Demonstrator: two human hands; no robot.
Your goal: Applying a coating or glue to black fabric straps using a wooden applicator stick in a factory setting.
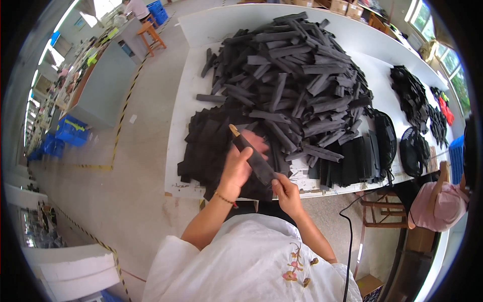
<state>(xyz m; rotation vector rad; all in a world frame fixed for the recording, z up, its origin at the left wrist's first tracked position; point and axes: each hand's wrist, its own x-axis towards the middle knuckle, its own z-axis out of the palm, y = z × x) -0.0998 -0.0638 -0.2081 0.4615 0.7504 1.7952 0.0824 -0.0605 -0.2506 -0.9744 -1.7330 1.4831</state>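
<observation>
A narrow black fabric piece [260,167] stretches slantwise between my two hands over the near left of the table. From its upper end sticks a flat tan tip [234,130]; I cannot make out what it belongs to. My left hand [234,170] is closed on the upper part, thumb on top, its other fingers partly smeared by motion. The lower end is pinched in my right hand [288,195]. Beneath both hands lies a spread of flat black fabric pieces [201,141]. Just beyond rises a big heap of dark grey folded fabric strips [297,65].
The white table [182,113] has a raised back wall. At right stand a row of black pieces [352,158] and black mesh bundles [412,151]. A black cable [347,221] hangs off the front edge. Another person [437,206] sits at far right beside a wooden stool [385,214].
</observation>
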